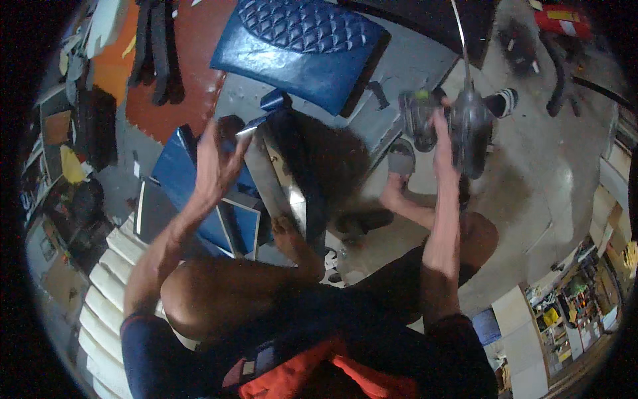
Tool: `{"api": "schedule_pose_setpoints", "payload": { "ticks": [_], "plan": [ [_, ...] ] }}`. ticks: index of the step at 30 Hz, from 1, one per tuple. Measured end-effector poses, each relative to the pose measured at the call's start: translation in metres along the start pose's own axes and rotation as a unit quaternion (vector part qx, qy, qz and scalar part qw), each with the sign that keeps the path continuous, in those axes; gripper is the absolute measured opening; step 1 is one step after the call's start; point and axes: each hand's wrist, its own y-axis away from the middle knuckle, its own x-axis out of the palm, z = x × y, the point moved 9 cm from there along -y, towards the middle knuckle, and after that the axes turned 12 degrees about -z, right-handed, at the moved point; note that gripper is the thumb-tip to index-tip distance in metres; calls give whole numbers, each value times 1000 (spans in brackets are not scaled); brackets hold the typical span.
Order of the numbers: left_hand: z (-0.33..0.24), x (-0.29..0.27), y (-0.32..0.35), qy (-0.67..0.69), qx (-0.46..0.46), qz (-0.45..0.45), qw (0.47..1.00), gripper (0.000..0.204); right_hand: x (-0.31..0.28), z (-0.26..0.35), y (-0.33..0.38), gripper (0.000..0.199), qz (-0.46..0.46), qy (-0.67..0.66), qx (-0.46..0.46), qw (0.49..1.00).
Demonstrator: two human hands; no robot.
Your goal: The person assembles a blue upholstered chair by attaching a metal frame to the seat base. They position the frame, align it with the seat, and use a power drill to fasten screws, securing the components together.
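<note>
My right hand point(442, 143) is wrapped around the handle of a cordless drill point(472, 130), which is turned sideways with a long thin bit pointing away from me. My left hand point(216, 163) is closed at the top end of an upright frame piece point(266, 176), its thumb beside a shiny strip point(247, 130). What its fingers grip there is hidden and dark. A small blue-covered roll point(275, 101) sits just beyond that hand. Under my left forearm lies a blue covered panel point(176, 163).
A blue panel with quilted padding point(299, 53) lies ahead on a grey surface, beside a red-brown sheet point(173, 110). White ribbed padding point(106, 292) is at the lower left. Shelves with tools point(575, 309) stand at the right. A red object point(563, 21) lies at the far right.
</note>
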Motion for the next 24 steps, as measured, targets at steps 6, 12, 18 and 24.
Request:
{"api": "schedule_pose_setpoints", "payload": {
  "ticks": [6, 12, 18, 24],
  "plan": [
    [98, 80, 177, 135, -287, 240, 918, 70, 102, -84, -119, 37, -72, -18, -180, 981],
    [116, 137, 212, 141, -279, 151, 938, 72, 142, -168, -152, 51, -15, 22, -102, 994],
    [106, 112, 227, 65, -356, 128, 923, 81, 172, -169, -149, 49, 177, -12, 20, 984],
    [108, 115, 222, 116, -380, 82, 914, 78, 161, -211, -174, 50, 220, -165, 94, 957]
  ]
}}
